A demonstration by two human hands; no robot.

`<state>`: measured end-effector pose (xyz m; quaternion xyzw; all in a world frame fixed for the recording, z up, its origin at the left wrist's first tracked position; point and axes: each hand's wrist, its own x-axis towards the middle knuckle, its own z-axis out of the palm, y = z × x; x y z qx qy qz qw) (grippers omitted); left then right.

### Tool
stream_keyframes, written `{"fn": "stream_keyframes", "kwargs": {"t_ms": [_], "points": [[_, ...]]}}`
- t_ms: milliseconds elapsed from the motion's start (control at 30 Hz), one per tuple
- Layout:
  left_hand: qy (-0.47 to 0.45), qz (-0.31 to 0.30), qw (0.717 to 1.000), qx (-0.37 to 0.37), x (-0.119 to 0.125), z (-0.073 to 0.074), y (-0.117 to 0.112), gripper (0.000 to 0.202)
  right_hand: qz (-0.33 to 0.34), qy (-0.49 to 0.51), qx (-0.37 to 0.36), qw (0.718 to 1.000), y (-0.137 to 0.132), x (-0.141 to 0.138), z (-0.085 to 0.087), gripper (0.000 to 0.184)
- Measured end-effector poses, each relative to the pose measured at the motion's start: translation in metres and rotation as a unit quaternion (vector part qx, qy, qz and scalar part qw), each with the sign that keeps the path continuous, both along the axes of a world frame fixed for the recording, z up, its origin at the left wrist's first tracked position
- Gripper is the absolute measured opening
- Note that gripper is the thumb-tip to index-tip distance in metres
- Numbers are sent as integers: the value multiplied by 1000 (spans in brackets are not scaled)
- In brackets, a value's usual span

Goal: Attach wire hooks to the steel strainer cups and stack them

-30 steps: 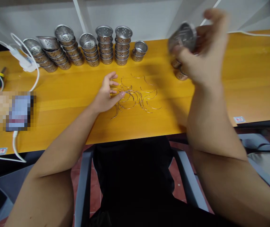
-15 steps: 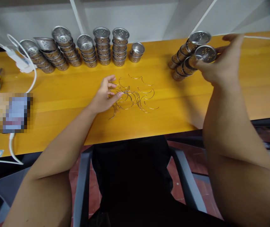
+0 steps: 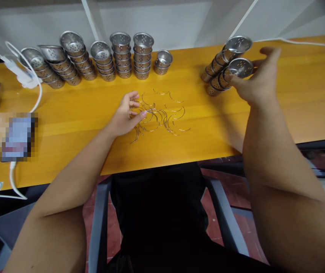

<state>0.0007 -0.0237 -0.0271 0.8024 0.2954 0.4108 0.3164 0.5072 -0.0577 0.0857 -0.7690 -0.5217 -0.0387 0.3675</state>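
Orange wooden table (image 3: 208,129) against a white wall. Toward its far right, the right hand (image 3: 257,85) stands half open, thumb against the rim of the top cup (image 3: 240,67) on a leaning stack (image 3: 218,81). Whether the arched fingers grip it, I cannot tell. The cup looks like thin perforated steel: light, stiff, slick, probably best taken by the rim. The left hand (image 3: 125,115), fingers loosely bent, rests on wire rings (image 3: 165,117) mid-table. More cup stacks (image 3: 108,57) line the far edge.

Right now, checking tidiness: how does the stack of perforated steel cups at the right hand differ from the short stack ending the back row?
The stack of perforated steel cups at the right hand leans steeply, several cups long, the hand touching its top cup; the short stack stands upright, about two cups, untouched. Both are shiny perforated metal.
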Motion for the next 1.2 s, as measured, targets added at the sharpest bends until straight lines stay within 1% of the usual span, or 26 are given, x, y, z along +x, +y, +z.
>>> {"fn": "stream_keyframes", "kwargs": {"t_ms": [100, 167, 200, 233, 300, 333, 400, 433, 467, 500, 567, 600, 633, 700, 767, 833, 867, 933, 967, 1000, 1067, 1133, 1200], "points": [[6, 5, 1000, -11, 0, 5, -3, 86, 3, -38, 2, 999, 4, 14, -10, 123], [4, 1, 1000, -19, 0, 6, -4, 87, -1, -67, 38, 997, -2, 16, -12, 123], [2, -3, 1000, -23, 0, 6, -4, 87, 11, -83, 81, 993, -7, 14, -11, 116], [-2, -8, 1000, -27, 0, 6, -3, 88, 35, -103, 137, 985, -13, 10, -10, 103], [-10, -17, 999, -29, 1, 6, -3, 88, 114, -137, 250, 952, -24, -4, -4, 71], [-13, -20, 999, -27, 1, 6, -3, 88, 160, -148, 285, 934, -27, -13, -2, 60], [-11, -17, 1000, -21, 1, 6, -3, 87, 256, -132, 300, 909, -27, -33, 0, 46], [-5, -11, 1000, -18, 1, 7, -3, 86, 297, -119, 266, 909, -23, -44, -1, 40], [2, -3, 1000, -16, 1, 8, -4, 85, 321, -101, 215, 917, -17, -55, -3, 37], [8, 4, 1000, -15, 1, 8, -4, 84, 333, -81, 152, 927, -9, -67, -5, 42], [14, 12, 1000, -12, 1, 8, -4, 84, 321, -64, 20, 945, 10, -93, -12, 57], [12, 13, 1000, -9, 1, 7, -3, 84, 310, -65, -39, 948, 21, -106, -15, 64], [5, 10, 1000, -5, 1, 5, -2, 84, 300, -61, -78, 949, 32, -119, -18, 67], [-16, -2, 1000, 4, 1, 0, 2, 87, 290, -45, -122, 948, 57, -143, -20, 64], [-32, -12, 999, 10, 1, -3, 4, 89, 270, -27, -145, 951, 83, -163, -18, 63], [-30, -3, 1000, 5, 0, -2, 4, 87, 235, -24, -140, 961, 108, -177, -13, 58], [-25, 7, 1000, 1, 0, -1, 3, 85, 213, -26, -142, 966, 120, -182, -11, 51], [-15, 21, 1000, -8, 0, 4, 0, 82, 177, -32, -154, 971, 137, -189, -7, 27], [-12, 24, 1000, -11, 0, 6, -2, 81, 164, -32, -161, 973, 142, -192, -5, 16], [-11, 24, 1000, -12, 1, 8, -4, 81, 154, -30, -165, 974, 146, -193, -4, 14], [-10, 26, 1000, -12, 2, 11, -6, 79, 138, -20, -161, 977, 148, -194, -2, 15], [-7, 27, 1000, -10, 3, 12, -7, 79, 149, -1, -143, 978, 146, -191, -2, 11], [-7, 26, 1000, -8, 3, 12, -6, 80, 163, 24, -129, 978, 142, -187, -2, 15]]}}
